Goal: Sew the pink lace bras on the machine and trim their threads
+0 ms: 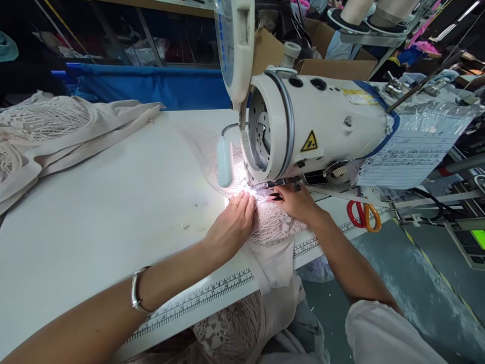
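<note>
A person's two bare hands work at a white sewing machine [318, 121] standing on a white desk [94, 217], seen from above. Pale pink lace [273, 225] lies under the needle area near the desk's front edge, and its plain part drapes over that edge toward the person's lap. The left hand [233, 222] lies flat on the lace, fingers straight and together, just left of the needle area. It wears a ring [234, 204]; a silver bracelet [138, 290] circles the wrist. The right hand [290, 202] touches the lace on the other side, fingers bent; whether they pinch it cannot be told. Small dark points show at its fingertips, too unclear to name. A lit lamp [225, 162] glows beside the machine's head. A ruler strip [197, 298] runs along the desk's front edge; near its right end are scissors [364, 217] with red and orange handles. More lace garments [76, 126] are heaped at the desk's back left corner. A written sheet [409, 151] hangs at the machine's right end.
</note>
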`<move>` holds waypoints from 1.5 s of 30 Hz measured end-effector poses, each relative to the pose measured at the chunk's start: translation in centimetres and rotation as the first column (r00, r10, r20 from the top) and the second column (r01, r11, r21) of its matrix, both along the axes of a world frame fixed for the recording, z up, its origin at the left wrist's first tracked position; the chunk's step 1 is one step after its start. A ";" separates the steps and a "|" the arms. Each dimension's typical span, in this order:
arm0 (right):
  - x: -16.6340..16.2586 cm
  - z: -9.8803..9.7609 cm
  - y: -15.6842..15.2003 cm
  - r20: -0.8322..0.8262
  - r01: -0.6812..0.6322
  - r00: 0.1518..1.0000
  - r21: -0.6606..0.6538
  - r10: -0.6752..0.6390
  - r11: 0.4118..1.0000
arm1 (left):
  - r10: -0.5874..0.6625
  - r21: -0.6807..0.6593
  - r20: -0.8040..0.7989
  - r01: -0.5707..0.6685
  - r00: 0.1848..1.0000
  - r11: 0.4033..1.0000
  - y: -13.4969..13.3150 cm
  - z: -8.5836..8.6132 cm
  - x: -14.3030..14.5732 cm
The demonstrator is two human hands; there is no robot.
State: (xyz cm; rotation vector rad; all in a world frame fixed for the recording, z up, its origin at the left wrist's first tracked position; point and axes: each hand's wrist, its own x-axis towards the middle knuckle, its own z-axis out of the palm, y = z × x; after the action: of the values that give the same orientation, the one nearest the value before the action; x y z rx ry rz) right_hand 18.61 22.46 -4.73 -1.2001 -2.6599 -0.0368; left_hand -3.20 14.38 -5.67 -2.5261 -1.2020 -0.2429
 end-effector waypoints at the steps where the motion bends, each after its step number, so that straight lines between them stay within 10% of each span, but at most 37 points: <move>1: 0.0 0.2 -0.1 -0.004 -0.021 1.000 -0.017 0.021 1.000 | 0.003 -0.015 0.001 -0.003 1.000 1.000 0.0 0.0 -0.1; 45: -0.5 0.2 -0.4 0.008 -0.138 0.990 -0.111 0.139 0.984 | -0.122 -0.200 0.216 0.166 0.969 0.966 2.6 -0.5 -4.3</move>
State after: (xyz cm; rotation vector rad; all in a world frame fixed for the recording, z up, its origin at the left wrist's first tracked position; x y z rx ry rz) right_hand 18.14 22.02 -4.52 -1.0457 -2.7844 0.1253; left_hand -7.48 16.96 -6.13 -2.8422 -1.1728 -0.4361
